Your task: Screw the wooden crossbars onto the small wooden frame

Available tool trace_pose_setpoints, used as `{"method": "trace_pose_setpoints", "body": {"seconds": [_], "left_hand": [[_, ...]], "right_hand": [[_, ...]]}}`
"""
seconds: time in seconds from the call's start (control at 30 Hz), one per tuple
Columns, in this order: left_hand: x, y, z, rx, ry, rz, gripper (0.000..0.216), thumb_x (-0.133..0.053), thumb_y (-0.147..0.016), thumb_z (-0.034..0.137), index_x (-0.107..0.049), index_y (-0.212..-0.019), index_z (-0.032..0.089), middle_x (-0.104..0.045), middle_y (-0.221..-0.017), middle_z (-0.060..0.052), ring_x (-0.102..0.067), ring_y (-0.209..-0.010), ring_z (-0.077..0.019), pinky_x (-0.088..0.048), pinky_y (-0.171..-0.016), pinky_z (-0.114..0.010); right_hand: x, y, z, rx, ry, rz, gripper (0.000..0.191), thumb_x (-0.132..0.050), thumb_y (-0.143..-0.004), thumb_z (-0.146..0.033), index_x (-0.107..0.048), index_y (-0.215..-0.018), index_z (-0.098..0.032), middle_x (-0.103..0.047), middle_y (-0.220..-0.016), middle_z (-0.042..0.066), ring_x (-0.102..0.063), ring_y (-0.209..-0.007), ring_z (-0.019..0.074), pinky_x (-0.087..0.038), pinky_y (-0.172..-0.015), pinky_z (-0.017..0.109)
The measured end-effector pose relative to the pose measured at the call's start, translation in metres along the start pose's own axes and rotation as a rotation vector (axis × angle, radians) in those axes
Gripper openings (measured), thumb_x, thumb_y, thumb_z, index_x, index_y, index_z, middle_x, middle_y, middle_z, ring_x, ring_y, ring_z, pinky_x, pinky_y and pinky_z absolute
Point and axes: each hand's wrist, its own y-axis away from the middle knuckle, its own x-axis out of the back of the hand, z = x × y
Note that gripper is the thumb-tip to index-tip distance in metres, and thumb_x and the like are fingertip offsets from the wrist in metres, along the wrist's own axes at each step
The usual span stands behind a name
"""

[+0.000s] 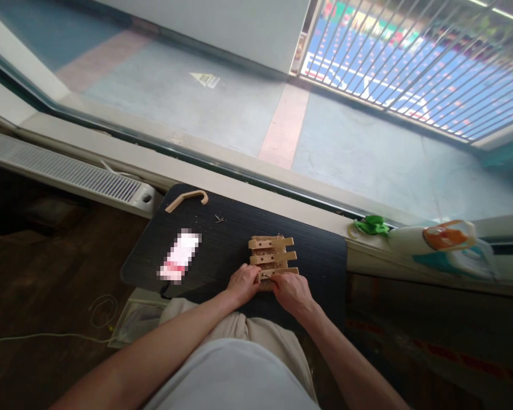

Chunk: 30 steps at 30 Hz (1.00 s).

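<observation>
A small wooden assembly (272, 253) of cross slats on a base lies on a dark tabletop (222, 239) in front of me. My left hand (243, 283) has its fingers curled at the near left end of the nearest slat. My right hand (291, 290) pinches at the same slat from the right. A thin small part seems to sit between the two hands, too small to name. Both forearms reach in from the bottom of the view.
A curved wooden piece (187, 200) lies at the table's far left, a tiny metal bit (219, 218) near it, and a blurred pink-white item (180, 256) on the left. A window sill behind holds a green object (371, 225) and a white bottle (436, 238). A radiator (68, 171) runs at the left.
</observation>
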Motion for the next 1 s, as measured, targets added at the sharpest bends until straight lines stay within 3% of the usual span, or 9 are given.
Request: {"method": "trace_pose_setpoints", "body": {"seconds": [0.5,0.8,1.0], "left_hand": [[-0.008,0.000,0.001,0.027,-0.089,0.027,0.017,-0.041,-0.079,0.017,-0.057,-0.081,0.020,-0.062,-0.088,-0.003,-0.054,-0.084,-0.0154,-0.041,-0.074,-0.025],[-0.005,0.001,0.001,0.040,-0.081,0.000,0.015,-0.044,-0.077,0.016,-0.057,-0.083,0.021,-0.061,-0.090,-0.002,-0.053,-0.087,-0.0149,-0.040,-0.077,-0.025],[-0.004,0.001,0.001,0.025,-0.082,0.006,0.014,-0.043,-0.078,0.017,-0.056,-0.080,0.020,-0.061,-0.087,-0.002,-0.054,-0.083,-0.0147,-0.041,-0.073,-0.024]], "right_hand": [[0.012,-0.010,-0.017,0.040,0.090,-0.065,0.027,-0.040,-0.081,-0.019,-0.067,-0.078,-0.019,-0.068,-0.082,0.009,-0.062,-0.078,0.0187,-0.040,-0.068,0.025],[-0.001,-0.018,-0.006,-0.210,-0.126,-0.077,0.030,-0.037,-0.079,-0.029,-0.066,-0.081,-0.021,-0.067,-0.086,0.008,-0.061,-0.082,0.0201,-0.041,-0.065,0.027],[0.001,-0.015,-0.005,-0.156,-0.106,-0.055,0.022,-0.046,-0.072,-0.025,-0.061,-0.088,-0.020,-0.066,-0.089,0.007,-0.060,-0.084,0.0202,-0.041,-0.067,0.027]]}}
